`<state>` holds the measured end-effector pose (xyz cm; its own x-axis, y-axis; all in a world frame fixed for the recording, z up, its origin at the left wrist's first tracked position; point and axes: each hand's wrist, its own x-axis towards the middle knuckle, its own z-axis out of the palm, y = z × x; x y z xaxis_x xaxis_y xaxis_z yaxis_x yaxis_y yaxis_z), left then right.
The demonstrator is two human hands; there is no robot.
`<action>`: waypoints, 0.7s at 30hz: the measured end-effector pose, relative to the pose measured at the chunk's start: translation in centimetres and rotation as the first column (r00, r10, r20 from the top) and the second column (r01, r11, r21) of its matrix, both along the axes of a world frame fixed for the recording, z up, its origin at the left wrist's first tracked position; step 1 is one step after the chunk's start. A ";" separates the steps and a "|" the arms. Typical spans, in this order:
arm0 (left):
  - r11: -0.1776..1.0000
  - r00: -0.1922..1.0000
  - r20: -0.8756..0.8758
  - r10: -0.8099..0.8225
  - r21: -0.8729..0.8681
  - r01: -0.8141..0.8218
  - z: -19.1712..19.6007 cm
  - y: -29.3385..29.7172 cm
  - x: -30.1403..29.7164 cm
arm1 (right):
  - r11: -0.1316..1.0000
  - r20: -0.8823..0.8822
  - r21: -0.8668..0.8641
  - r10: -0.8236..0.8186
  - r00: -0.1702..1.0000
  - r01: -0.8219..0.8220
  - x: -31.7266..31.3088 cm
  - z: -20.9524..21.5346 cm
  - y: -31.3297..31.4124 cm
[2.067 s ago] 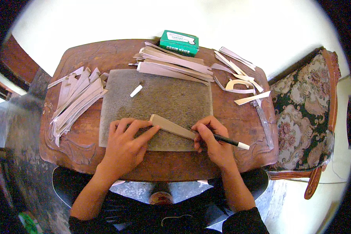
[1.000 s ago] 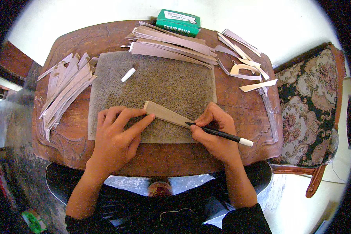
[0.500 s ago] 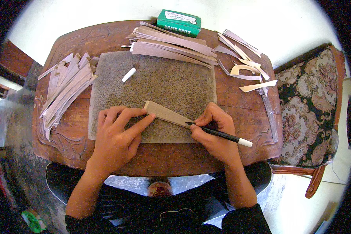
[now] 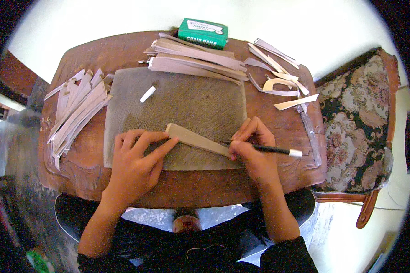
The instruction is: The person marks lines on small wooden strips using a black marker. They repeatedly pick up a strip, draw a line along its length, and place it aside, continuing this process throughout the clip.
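Observation:
A tapered, flat brown strip [image 4: 197,139] lies slanted on the speckled board, its wide end toward my left hand [image 4: 139,157]. Thumb and forefinger of that hand pinch this wide end. My right hand [image 4: 255,148] grips a black marker [image 4: 273,149] with a white rear end, its tip pointing left just above the strip's narrow end. Whether the tip touches the strip, I cannot tell. A loose white marker cap [image 4: 147,94] lies farther back on the board [image 4: 177,102].
Similar strips are piled on the wooden table [image 4: 187,189] as a left stack [image 4: 79,116] and a back stack [image 4: 196,61]. A green box [image 4: 202,38] stands behind. Pale curved pieces [image 4: 289,84] lie at the right, near a floral chair [image 4: 355,127].
My right hand has shifted slightly right, lifting the marker tip off the strip's face toward its narrow end. My left hand keeps its pinch; the whole view has tilted a little.

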<state>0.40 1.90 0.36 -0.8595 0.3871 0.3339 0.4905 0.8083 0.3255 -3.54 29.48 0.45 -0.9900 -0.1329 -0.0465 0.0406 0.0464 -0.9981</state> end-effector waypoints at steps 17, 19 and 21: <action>0.999 0.999 0.032 0.044 -0.017 -0.044 0.8 0.7 0.4 | 0.076 0.149 -0.988 0.209 0.966 0.135 -0.6 5.2 4.7; 0.999 0.999 0.018 0.037 -0.022 -0.037 0.7 0.6 0.4 | 0.055 0.122 -0.992 0.219 0.968 0.113 -0.5 5.1 4.7; 0.999 0.999 0.011 0.032 -0.026 -0.032 0.7 0.7 0.4 | 0.030 0.045 -0.999 0.232 0.972 0.039 -0.4 4.6 4.7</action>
